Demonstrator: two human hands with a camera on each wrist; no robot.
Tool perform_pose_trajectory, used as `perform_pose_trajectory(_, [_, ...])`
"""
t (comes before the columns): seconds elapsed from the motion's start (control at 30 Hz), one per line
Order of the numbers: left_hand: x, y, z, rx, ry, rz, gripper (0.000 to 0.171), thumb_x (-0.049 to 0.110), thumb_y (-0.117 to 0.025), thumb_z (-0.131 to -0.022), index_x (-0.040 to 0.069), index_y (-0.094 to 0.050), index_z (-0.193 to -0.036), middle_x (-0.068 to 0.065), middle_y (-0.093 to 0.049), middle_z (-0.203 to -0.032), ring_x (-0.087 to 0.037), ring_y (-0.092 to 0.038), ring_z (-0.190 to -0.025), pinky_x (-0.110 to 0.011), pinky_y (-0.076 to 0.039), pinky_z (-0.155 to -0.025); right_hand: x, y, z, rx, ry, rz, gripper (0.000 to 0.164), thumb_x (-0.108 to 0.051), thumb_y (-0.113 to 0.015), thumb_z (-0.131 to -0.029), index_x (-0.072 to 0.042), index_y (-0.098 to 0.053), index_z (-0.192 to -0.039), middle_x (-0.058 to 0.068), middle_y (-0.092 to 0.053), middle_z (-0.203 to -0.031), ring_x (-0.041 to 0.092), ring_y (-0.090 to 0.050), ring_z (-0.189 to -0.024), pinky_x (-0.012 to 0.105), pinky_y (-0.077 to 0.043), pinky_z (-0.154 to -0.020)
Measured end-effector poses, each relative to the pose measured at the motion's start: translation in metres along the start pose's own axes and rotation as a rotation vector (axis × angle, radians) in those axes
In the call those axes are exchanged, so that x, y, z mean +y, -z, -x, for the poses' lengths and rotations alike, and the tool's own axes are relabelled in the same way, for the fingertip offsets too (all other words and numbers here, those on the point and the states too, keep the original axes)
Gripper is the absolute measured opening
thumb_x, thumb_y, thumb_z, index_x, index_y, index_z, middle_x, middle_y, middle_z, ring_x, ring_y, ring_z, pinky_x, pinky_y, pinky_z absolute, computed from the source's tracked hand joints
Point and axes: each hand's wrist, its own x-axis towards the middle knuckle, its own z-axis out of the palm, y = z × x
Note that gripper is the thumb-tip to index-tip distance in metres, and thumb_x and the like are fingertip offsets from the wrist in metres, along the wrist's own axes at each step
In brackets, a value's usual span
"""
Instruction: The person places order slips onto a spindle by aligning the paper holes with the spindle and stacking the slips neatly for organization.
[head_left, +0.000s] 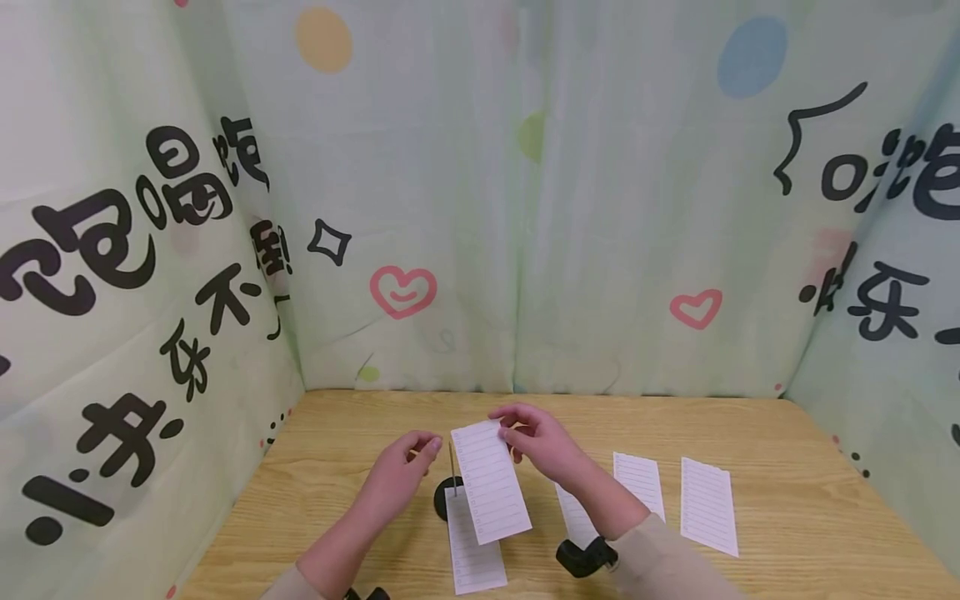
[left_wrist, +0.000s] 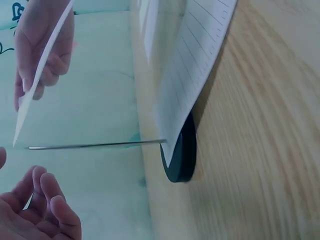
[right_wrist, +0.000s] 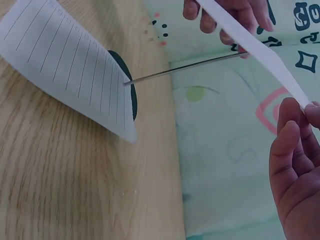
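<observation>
My right hand (head_left: 538, 439) pinches a lined paper slip (head_left: 491, 483) by its upper right corner and holds it over the table. A receipt spike stands just left of this slip, with a thin metal rod (left_wrist: 95, 145) and a round black base (left_wrist: 187, 155). Another lined slip (head_left: 476, 567) is pierced by the rod low down, near the base, and slants off it. My left hand (head_left: 401, 471) hovers left of the rod's tip, fingers loosely bent and holding nothing. In the left wrist view, the raised slip's lower edge is close to the rod's tip.
To the right on the wooden table (head_left: 810, 500) lie more lined slips: one (head_left: 576, 515) partly behind my right forearm, a second (head_left: 637, 482) beside it, and a third (head_left: 708, 507) farthest right. Printed curtains (head_left: 480, 333) enclose the table's back and sides.
</observation>
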Motion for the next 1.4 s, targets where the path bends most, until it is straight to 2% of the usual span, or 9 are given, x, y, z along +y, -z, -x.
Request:
perform_pose_trajectory(0.27, [0.009,-0.006,-0.009,0.014,0.002,0.022,0.045,0.047,-0.060,-0.097,0.009,-0.067,-0.119,-0.003,-0.064,-0.101,-0.018,-0.059,-0.082,-0.033,-0.047,-0.068,0.000,-0.013,-0.003,0.011,0.002,-0.039,0.027,-0.005,-0.059,-0.098,0.001,-0.061,-0.124,0.011,-0.058,-0.099,0.017,-0.057,-0.071,0.030,-0.049,-0.062])
perform_pose_trajectory(0.6, [0.013,-0.005,-0.012,-0.007,0.049,0.035,0.030,0.037,-0.064,-0.097,0.009,-0.069,-0.108,-0.003,-0.063,-0.096,-0.022,-0.057,-0.085,-0.033,-0.045,-0.070,0.003,-0.021,-0.004,0.004,-0.020,-0.038,0.027,-0.007,-0.059,-0.099,-0.003,-0.062,-0.125,0.010,-0.058,-0.100,0.020,-0.057,-0.072,0.027,-0.048,-0.061])
perform_pose_trajectory(0.77, [0.014,-0.005,-0.011,-0.010,0.036,0.039,0.028,0.035,-0.065,-0.096,0.008,-0.069,-0.105,-0.004,-0.062,-0.095,-0.021,-0.057,-0.084,-0.033,-0.045,-0.070,0.004,-0.022,-0.004,0.001,-0.017,-0.024,0.026,-0.007,-0.059,-0.099,-0.003,-0.062,-0.125,0.009,-0.059,-0.100,0.021,-0.058,-0.073,0.031,-0.050,-0.062])
perform_pose_trajectory(0.93, [0.014,-0.004,-0.011,-0.007,0.026,0.038,0.027,0.034,-0.065,-0.096,0.008,-0.068,-0.103,-0.004,-0.062,-0.092,-0.020,-0.056,-0.081,-0.033,-0.045,-0.068,0.003,-0.022,-0.004,-0.004,-0.028,-0.015,0.028,-0.009,-0.059,-0.099,-0.004,-0.061,-0.126,0.009,-0.058,-0.100,0.022,-0.059,-0.074,0.029,-0.050,-0.062])
perform_pose_trajectory(1.13, [0.014,-0.003,-0.012,-0.019,0.051,0.031,0.027,0.037,-0.063,-0.097,0.010,-0.068,-0.099,-0.004,-0.062,-0.091,-0.021,-0.055,-0.083,-0.034,-0.045,-0.069,-0.003,-0.024,-0.002,-0.011,-0.043,-0.008,0.030,-0.008,-0.062,-0.097,-0.006,-0.060,-0.127,0.009,-0.058,-0.100,0.022,-0.059,-0.072,0.031,-0.050,-0.062])
perform_pose_trajectory(1.2, [0.013,-0.003,-0.012,-0.024,0.061,0.029,0.028,0.038,-0.063,-0.097,0.010,-0.067,-0.099,-0.004,-0.062,-0.092,-0.021,-0.056,-0.084,-0.034,-0.045,-0.069,-0.011,-0.025,0.001,-0.015,-0.042,-0.012,0.029,-0.004,-0.062,-0.096,-0.004,-0.060,-0.126,0.009,-0.057,-0.098,0.027,-0.059,-0.072,0.029,-0.049,-0.061])
perform_pose_trajectory(1.4, [0.012,-0.004,-0.013,-0.027,0.058,0.038,0.028,0.036,-0.062,-0.098,0.009,-0.066,-0.097,-0.004,-0.061,-0.089,-0.021,-0.056,-0.083,-0.034,-0.045,-0.069,-0.003,-0.028,-0.001,-0.018,-0.049,-0.019,0.030,-0.005,-0.062,-0.096,-0.005,-0.060,-0.126,0.009,-0.055,-0.096,0.034,-0.058,-0.071,0.029,-0.048,-0.059])
